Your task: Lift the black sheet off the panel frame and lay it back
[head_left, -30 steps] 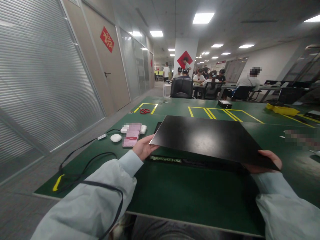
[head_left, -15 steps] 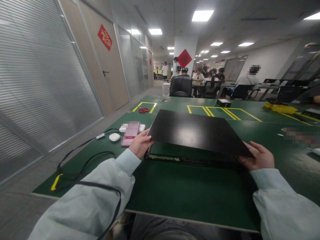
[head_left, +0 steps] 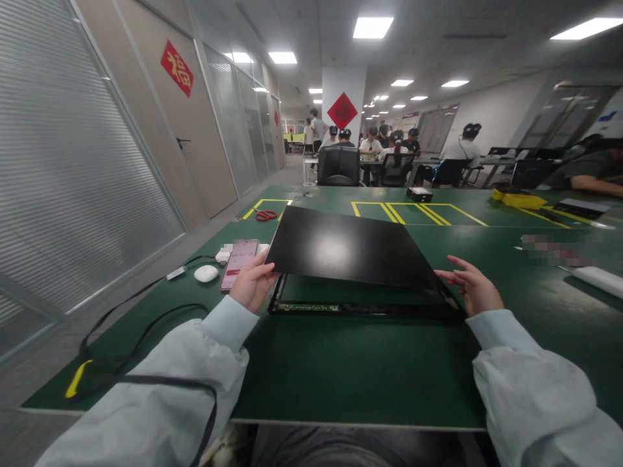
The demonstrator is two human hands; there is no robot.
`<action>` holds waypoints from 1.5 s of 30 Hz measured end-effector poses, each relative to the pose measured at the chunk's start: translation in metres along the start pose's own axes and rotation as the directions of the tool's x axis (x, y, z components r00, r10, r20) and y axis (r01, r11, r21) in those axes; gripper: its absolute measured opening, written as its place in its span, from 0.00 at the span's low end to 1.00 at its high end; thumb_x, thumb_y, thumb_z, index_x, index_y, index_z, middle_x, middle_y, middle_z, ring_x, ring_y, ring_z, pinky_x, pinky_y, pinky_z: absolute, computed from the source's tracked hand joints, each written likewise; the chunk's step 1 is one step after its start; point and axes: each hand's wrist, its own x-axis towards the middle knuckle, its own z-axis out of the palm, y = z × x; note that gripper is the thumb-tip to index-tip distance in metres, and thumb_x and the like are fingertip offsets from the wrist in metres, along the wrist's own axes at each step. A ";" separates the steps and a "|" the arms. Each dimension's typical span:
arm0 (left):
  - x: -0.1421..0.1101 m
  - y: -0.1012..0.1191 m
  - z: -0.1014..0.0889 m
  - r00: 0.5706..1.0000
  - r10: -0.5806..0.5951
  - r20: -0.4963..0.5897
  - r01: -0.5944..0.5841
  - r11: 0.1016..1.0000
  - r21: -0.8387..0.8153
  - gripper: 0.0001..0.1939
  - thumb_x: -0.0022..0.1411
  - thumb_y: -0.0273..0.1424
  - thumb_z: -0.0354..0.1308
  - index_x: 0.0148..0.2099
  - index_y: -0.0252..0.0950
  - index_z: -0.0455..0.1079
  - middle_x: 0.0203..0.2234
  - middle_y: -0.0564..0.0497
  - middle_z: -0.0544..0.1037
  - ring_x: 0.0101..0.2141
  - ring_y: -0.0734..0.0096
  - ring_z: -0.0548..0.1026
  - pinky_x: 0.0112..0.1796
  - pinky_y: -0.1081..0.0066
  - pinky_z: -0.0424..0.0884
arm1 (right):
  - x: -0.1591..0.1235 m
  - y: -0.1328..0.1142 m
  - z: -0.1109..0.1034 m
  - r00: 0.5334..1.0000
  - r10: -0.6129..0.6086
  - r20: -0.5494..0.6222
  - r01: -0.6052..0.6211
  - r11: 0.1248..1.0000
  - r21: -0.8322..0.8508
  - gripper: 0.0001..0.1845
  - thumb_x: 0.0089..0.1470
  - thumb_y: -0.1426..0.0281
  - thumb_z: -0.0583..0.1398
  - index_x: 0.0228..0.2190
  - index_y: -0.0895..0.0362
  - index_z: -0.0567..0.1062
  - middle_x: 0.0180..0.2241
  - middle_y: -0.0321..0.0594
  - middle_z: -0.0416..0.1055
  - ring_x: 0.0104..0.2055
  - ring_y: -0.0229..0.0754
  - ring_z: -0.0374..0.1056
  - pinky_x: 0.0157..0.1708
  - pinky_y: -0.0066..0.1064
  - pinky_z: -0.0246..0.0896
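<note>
A black, glossy flat screen panel (head_left: 341, 250) is tilted over a thin black frame (head_left: 389, 311), its near edge raised. Along the frame's near side a strip of green circuit board (head_left: 309, 307) shows; the panel hides most of the inside. My left hand (head_left: 254, 282) pinches the panel's left edge, thumb on top. At the panel's right edge, my right hand (head_left: 470, 285) has its fingers stretched out and apart, close beside the edge; I cannot tell whether the fingertips touch it.
Left of the panel lie a phone (head_left: 239, 263), a white rounded case (head_left: 206, 274) and a black cable (head_left: 160, 318). Red scissors (head_left: 265, 215), a small black box (head_left: 419, 194) and a yellow object (head_left: 518, 198) sit farther back on the green table (head_left: 360, 383). People sit beyond.
My right hand has loosened from the panel's right edge and its fingers have spread. The panel's right side has come down toward the frame. The whole view has shifted slightly.
</note>
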 end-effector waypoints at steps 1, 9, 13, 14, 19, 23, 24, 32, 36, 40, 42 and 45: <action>-0.001 0.000 0.001 1.000 -0.001 -0.001 0.001 1.000 0.002 0.24 0.49 0.22 0.69 0.51 0.34 0.82 0.45 0.45 0.87 0.48 0.58 0.83 0.48 0.67 0.79 | 0.000 0.002 -0.001 0.999 -0.047 -0.004 0.047 0.997 -0.056 0.30 0.43 0.64 0.62 0.50 0.55 0.80 0.31 0.43 0.83 0.36 0.50 0.77 0.35 0.38 0.68; -0.006 -0.004 0.008 0.998 -0.053 -0.039 0.053 0.998 0.015 0.34 0.47 0.20 0.68 0.59 0.32 0.79 0.42 0.43 0.87 0.45 0.57 0.84 0.49 0.63 0.80 | 0.009 0.015 -0.006 0.984 -0.174 0.032 0.176 0.962 -0.210 0.30 0.48 0.54 0.59 0.49 0.54 0.81 0.25 0.41 0.81 0.50 0.60 0.79 0.63 0.52 0.59; -0.007 -0.005 0.010 0.994 -0.082 -0.066 0.083 0.997 0.001 0.39 0.48 0.18 0.66 0.65 0.35 0.75 0.41 0.44 0.87 0.42 0.58 0.85 0.48 0.63 0.81 | 0.011 0.019 -0.007 0.986 -0.159 0.043 0.165 0.960 -0.226 0.31 0.50 0.51 0.59 0.50 0.54 0.81 0.26 0.42 0.81 0.50 0.58 0.79 0.67 0.52 0.54; -0.007 -0.005 0.010 0.993 -0.092 -0.071 0.092 0.996 0.000 0.38 0.49 0.18 0.66 0.65 0.35 0.75 0.41 0.45 0.87 0.42 0.58 0.85 0.48 0.63 0.82 | 0.011 0.020 -0.007 0.986 -0.160 0.041 0.165 0.959 -0.229 0.30 0.50 0.51 0.58 0.49 0.54 0.81 0.25 0.42 0.81 0.49 0.58 0.79 0.67 0.52 0.55; -0.007 -0.006 0.009 0.989 -0.121 -0.080 0.122 0.993 0.003 0.34 0.50 0.17 0.65 0.61 0.32 0.78 0.41 0.43 0.87 0.42 0.59 0.85 0.47 0.64 0.82 | 0.017 0.025 -0.013 0.986 -0.162 0.028 0.164 0.948 -0.273 0.28 0.52 0.50 0.58 0.46 0.55 0.81 0.24 0.42 0.80 0.44 0.57 0.80 0.61 0.50 0.63; -0.008 -0.009 0.009 0.989 -0.128 -0.080 0.129 0.992 0.008 0.32 0.50 0.17 0.64 0.59 0.32 0.79 0.41 0.44 0.87 0.43 0.58 0.85 0.46 0.64 0.83 | 0.024 0.028 -0.022 0.990 -0.140 0.027 0.141 0.942 -0.304 0.28 0.52 0.50 0.58 0.46 0.54 0.82 0.25 0.43 0.81 0.46 0.57 0.80 0.59 0.48 0.65; -0.008 -0.010 0.008 0.989 -0.127 -0.079 0.129 0.992 0.012 0.32 0.51 0.16 0.64 0.59 0.33 0.79 0.41 0.44 0.87 0.44 0.59 0.85 0.46 0.64 0.82 | 0.026 0.028 -0.024 0.989 -0.145 0.023 0.145 0.939 -0.313 0.28 0.53 0.50 0.58 0.46 0.54 0.82 0.25 0.43 0.81 0.47 0.57 0.80 0.59 0.48 0.65; -0.006 -0.015 0.006 0.980 -0.174 -0.098 0.178 0.984 0.028 0.25 0.50 0.17 0.65 0.51 0.31 0.82 0.42 0.43 0.87 0.43 0.62 0.85 0.43 0.72 0.80 | 0.035 0.035 -0.030 0.984 -0.174 0.038 0.175 0.908 -0.381 0.26 0.54 0.50 0.57 0.43 0.53 0.83 0.25 0.42 0.81 0.44 0.56 0.80 0.55 0.46 0.68; -0.006 -0.018 0.003 0.977 -0.191 -0.094 0.194 0.980 0.029 0.24 0.49 0.18 0.67 0.51 0.33 0.82 0.45 0.44 0.87 0.43 0.64 0.84 0.44 0.72 0.79 | 0.035 0.037 -0.030 0.975 -0.216 0.045 0.216 0.894 -0.393 0.23 0.54 0.53 0.57 0.40 0.53 0.83 0.24 0.42 0.80 0.41 0.54 0.80 0.51 0.44 0.71; -0.006 -0.020 0.001 0.978 -0.196 -0.073 0.198 0.980 0.033 0.26 0.48 0.19 0.68 0.52 0.33 0.81 0.47 0.45 0.86 0.44 0.65 0.83 0.45 0.71 0.78 | 0.027 0.038 -0.025 0.952 -0.305 0.019 0.283 0.858 -0.428 0.20 0.53 0.57 0.57 0.40 0.52 0.83 0.24 0.42 0.80 0.41 0.54 0.79 0.48 0.43 0.72; -0.006 -0.021 0.001 0.978 -0.199 -0.068 0.201 0.979 0.029 0.26 0.48 0.19 0.68 0.52 0.33 0.81 0.47 0.45 0.86 0.44 0.65 0.83 0.45 0.72 0.78 | 0.025 0.038 -0.024 0.940 -0.340 0.008 0.306 0.837 -0.453 0.20 0.53 0.57 0.57 0.39 0.53 0.84 0.24 0.42 0.80 0.42 0.55 0.79 0.48 0.43 0.72; -0.006 -0.022 0.003 0.975 -0.209 -0.078 0.211 0.977 0.010 0.24 0.47 0.18 0.69 0.50 0.33 0.82 0.46 0.45 0.86 0.42 0.66 0.83 0.43 0.72 0.78 | 0.026 0.037 -0.025 0.937 -0.347 0.029 0.317 0.815 -0.485 0.21 0.55 0.56 0.56 0.38 0.53 0.84 0.24 0.42 0.80 0.42 0.55 0.78 0.48 0.43 0.71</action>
